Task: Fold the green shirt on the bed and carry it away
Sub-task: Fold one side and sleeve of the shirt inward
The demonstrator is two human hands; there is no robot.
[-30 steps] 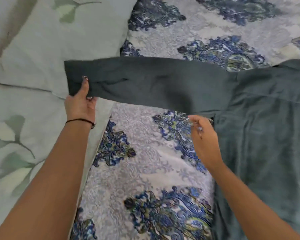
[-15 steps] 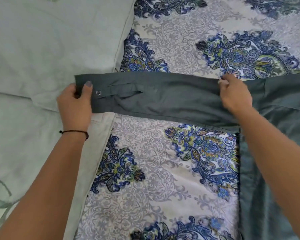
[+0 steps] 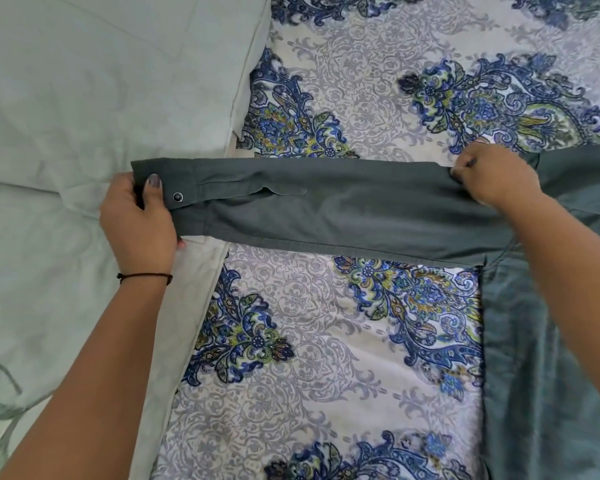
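Shifting up, my right hand point(image 3: 496, 174) now pinches the sleeve point(image 3: 343, 216) of the dark green cotton shirt point(image 3: 551, 358), left hand point(image 3: 139, 220) gripping its cuff point(image 3: 187, 178): seemingly fold-ready.

soft, even, fairly bright light.
only a thin diffuse shadow lies under the lower edge of the green shirt point(image 3: 326, 213) sleeve on the patterned bedsheet point(image 3: 309, 306); detail is crisp at centre, softer toward the lower corners, with wide-angle stretching at the edges.
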